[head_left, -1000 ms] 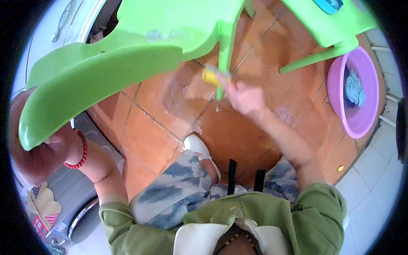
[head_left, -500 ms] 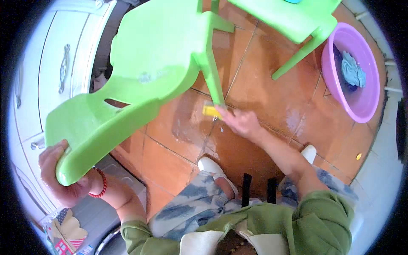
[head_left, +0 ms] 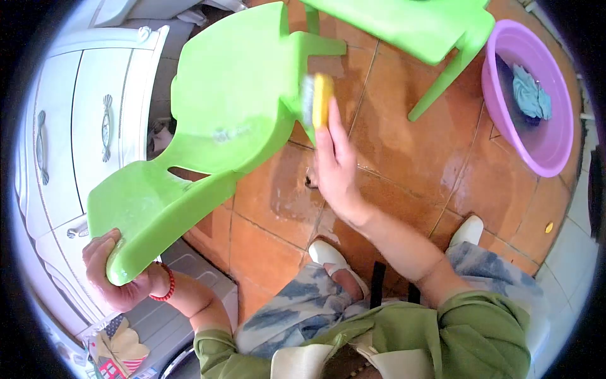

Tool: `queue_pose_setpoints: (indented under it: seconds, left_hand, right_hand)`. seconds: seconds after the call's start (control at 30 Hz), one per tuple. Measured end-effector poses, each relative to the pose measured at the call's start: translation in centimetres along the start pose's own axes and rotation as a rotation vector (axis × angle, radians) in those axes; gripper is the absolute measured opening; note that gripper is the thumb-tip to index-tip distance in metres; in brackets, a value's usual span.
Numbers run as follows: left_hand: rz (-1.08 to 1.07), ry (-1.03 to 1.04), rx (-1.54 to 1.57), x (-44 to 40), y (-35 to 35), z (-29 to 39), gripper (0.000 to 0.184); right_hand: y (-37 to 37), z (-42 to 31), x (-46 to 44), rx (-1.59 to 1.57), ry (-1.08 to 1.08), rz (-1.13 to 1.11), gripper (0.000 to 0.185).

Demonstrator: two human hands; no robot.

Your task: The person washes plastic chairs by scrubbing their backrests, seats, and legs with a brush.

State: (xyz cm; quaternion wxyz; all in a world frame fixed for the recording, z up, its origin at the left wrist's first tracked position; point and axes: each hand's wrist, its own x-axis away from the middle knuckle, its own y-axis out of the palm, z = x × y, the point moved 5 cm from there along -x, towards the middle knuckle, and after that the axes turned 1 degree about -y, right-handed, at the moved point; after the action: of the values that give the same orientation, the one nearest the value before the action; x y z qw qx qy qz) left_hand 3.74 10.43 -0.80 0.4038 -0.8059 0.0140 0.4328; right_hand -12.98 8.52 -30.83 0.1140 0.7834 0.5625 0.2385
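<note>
A light green plastic chair (head_left: 233, 82) is tipped over, its backrest toward me at the lower left. My left hand (head_left: 120, 271) is closed around the top edge of that backrest, a red bead bracelet on the wrist. In my right hand (head_left: 338, 167) is a yellow scrubbing brush (head_left: 322, 101), slightly blurred, its pale bristles facing left beside the chair's leg and seat edge. I cannot tell whether the bristles touch the plastic. Whitish wet marks show on the seat near the backrest.
Another green chair (head_left: 416, 25) stands at the top. At the right, a purple basin (head_left: 562, 145) holds a light blue cloth (head_left: 530, 93). White cabinets (head_left: 63, 151) line the left side. The orange tiled floor (head_left: 398, 151) has wet patches.
My right hand has lifted the brush up and away from me, from the leg's lower end to near the seat edge, turning it upright. My left hand still grips the backrest.
</note>
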Motion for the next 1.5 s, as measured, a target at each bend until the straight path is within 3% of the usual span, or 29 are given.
queue_pose_setpoints:
  seconds: [0.1,0.17,0.23,0.33,0.4,0.5,0.63,0.77,0.83,0.87,0.97,1.03,1.1,1.2,1.37,1.4,1.47,1.5]
  left_hand:
    - [-0.002,-0.024,-0.025,0.2,-0.1,-0.1,0.038]
    - [0.043,-0.019,0.004,0.4,0.0,-0.4,0.036]
    - [0.057,-0.022,-0.003,0.5,-0.1,-0.4,0.036]
    - [0.045,-0.048,0.004,1.0,-0.6,-1.1,0.044]
    - [0.036,-0.028,-0.022,0.6,-0.5,-0.9,0.041]
    - [0.054,-0.021,-0.058,1.0,-0.8,-1.2,0.039]
    - [0.071,-0.022,-0.034,1.1,-0.9,-1.8,0.037]
    - [0.075,0.004,-0.048,1.0,-1.0,-2.2,0.039]
    - [0.074,0.013,-0.060,1.1,-1.3,-2.1,0.040]
    - [0.071,0.022,-0.058,1.1,-1.5,-2.2,0.040]
    - [0.099,0.019,-0.092,1.0,-1.4,-2.3,0.040]
    - [0.127,0.015,-0.120,1.1,-1.4,-2.4,0.039]
    - [0.140,0.013,-0.130,1.0,-1.5,-2.3,0.038]
    - [0.149,0.018,-0.145,0.9,-1.5,-2.2,0.036]
    - [0.172,-0.037,-0.155,0.6,-1.1,-1.6,0.042]
    - [0.169,-0.024,-0.147,0.6,-1.1,-1.6,0.042]
    - [0.156,-0.021,-0.119,0.9,-1.4,-2.3,0.039]
    - [0.145,-0.026,-0.112,1.1,-1.8,-2.4,0.038]
  right_hand:
    - [-2.7,4.4,3.2,-0.057,0.264,0.090,0.050]
    - [-3.5,4.4,4.4,-0.152,0.585,0.131,0.050]
    - [-1.5,1.7,3.2,-0.007,0.241,0.055,0.050]
    - [2.5,-2.9,1.3,0.010,0.031,-0.008,0.051]
    - [1.9,-1.7,1.9,-0.033,0.146,0.037,0.051]
    - [-1.3,5.9,4.4,-0.061,0.410,0.168,0.051]
    - [-2.4,9.4,6.2,-0.051,0.395,0.284,0.051]
    - [1.2,2.4,4.0,0.082,0.116,0.140,0.052]
    - [0.5,4.1,5.0,0.046,0.219,0.176,0.052]
    - [-1.0,8.6,6.3,-0.027,0.292,0.233,0.053]
    - [-5.3,16.6,10.6,0.180,0.378,0.264,0.053]
    - [-5.0,16.5,10.7,0.244,0.313,0.249,0.053]
    - [-2.1,11.6,8.4,0.089,0.241,0.229,0.053]
    - [0.9,3.9,6.0,-0.157,0.365,0.116,0.052]
    - [-4.6,15.4,10.7,0.040,0.265,0.266,0.053]
    - [-5.2,15.6,11.7,0.141,0.175,0.284,0.052]
    - [-5.1,14.3,11.0,0.133,0.217,0.276,0.052]
    - [-4.2,11.1,9.6,0.026,0.359,0.245,0.052]
